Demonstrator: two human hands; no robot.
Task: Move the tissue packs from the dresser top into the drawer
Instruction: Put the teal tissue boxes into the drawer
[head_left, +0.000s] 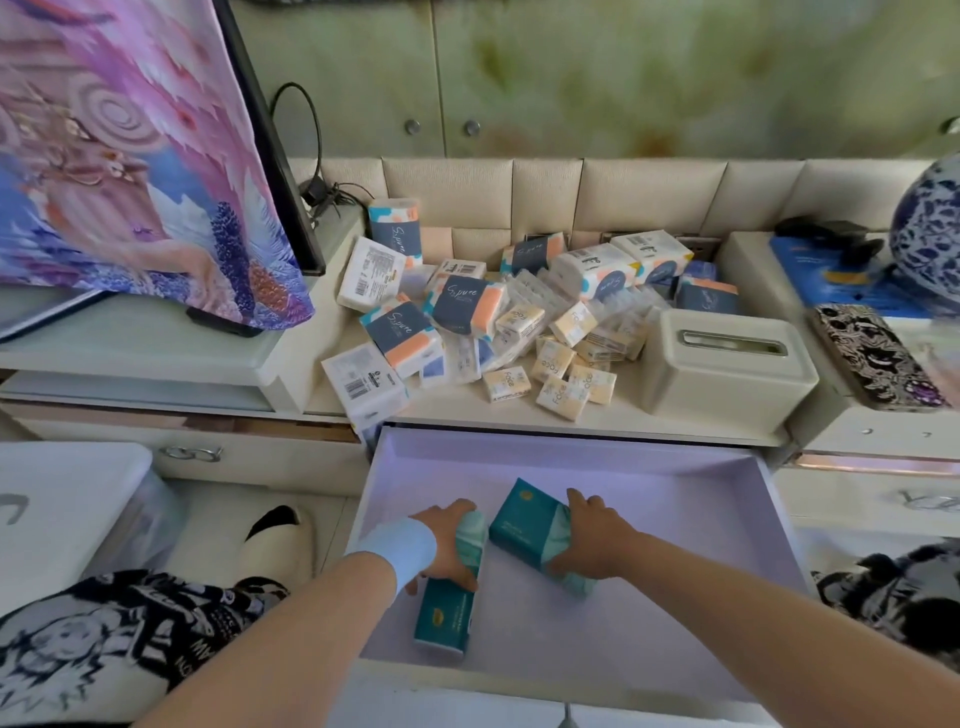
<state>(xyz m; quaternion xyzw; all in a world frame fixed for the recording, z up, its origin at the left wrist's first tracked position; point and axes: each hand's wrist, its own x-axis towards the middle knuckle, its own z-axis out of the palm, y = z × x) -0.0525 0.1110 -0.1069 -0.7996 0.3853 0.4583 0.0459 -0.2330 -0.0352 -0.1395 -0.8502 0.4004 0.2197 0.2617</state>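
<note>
Both arms reach forward and down, bare forearms converging. Left hand (447, 545), pale band on its wrist, palm down, fingers curled in a grip. Right hand (589, 538) likewise palm down, fingers clamped.

Open pale-lined drawer (675, 519) sits in front of the cream dresser top (467, 410); inside it, two teal plastic-wrapped tissue packs (447, 608) lie side by side. Behind, a heap of small wrapped tissue packs (467, 312) sits left of the cream rectangular tissue box (727, 364).

Cream tissue box (727, 366) (lid slotted), patterned case (878, 356), blue-white vase (930, 234).
</note>
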